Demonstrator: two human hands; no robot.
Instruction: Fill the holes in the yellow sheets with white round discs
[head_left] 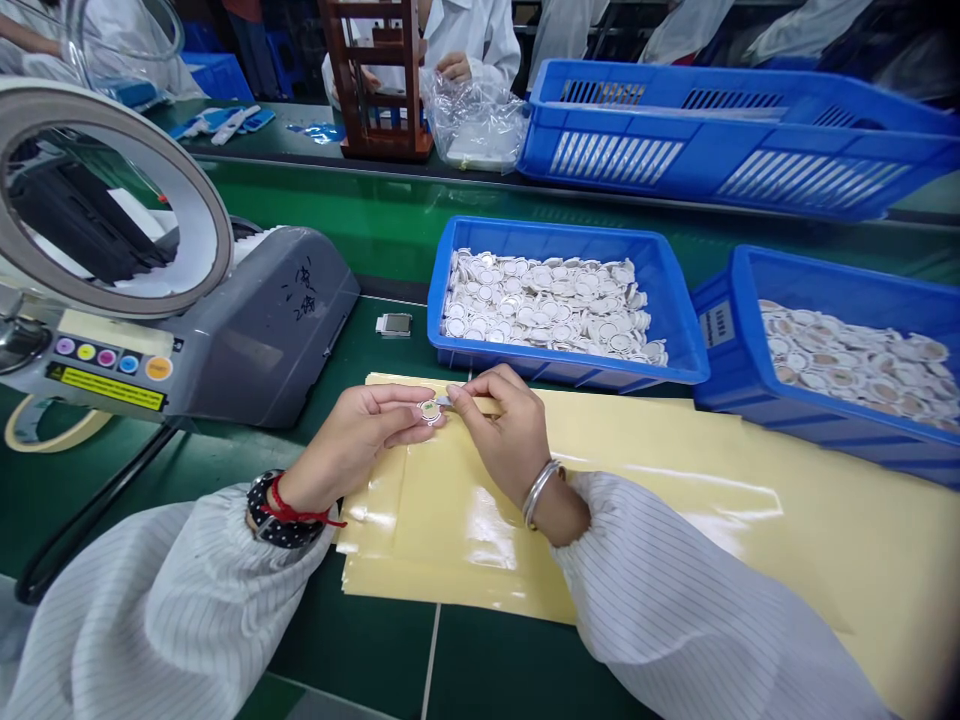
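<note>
Between the thumb and fingers of my left hand is a small round white disc with a greenish centre. My right hand pinches a thin grey-tipped tool, its kind mostly covered by the fingers. The tool's tip meets the disc's right edge, or lies very close to it. Both hands are above glossy yellow sheets. Just beyond them, a blue bin holds many similar white discs.
At right, a second blue bin holds more discs. A grey tape dispenser and a ring magnifier stand at left, near a tape roll. A small display-like part lies behind my left hand. Across the bench are a long blue basket and co-workers.
</note>
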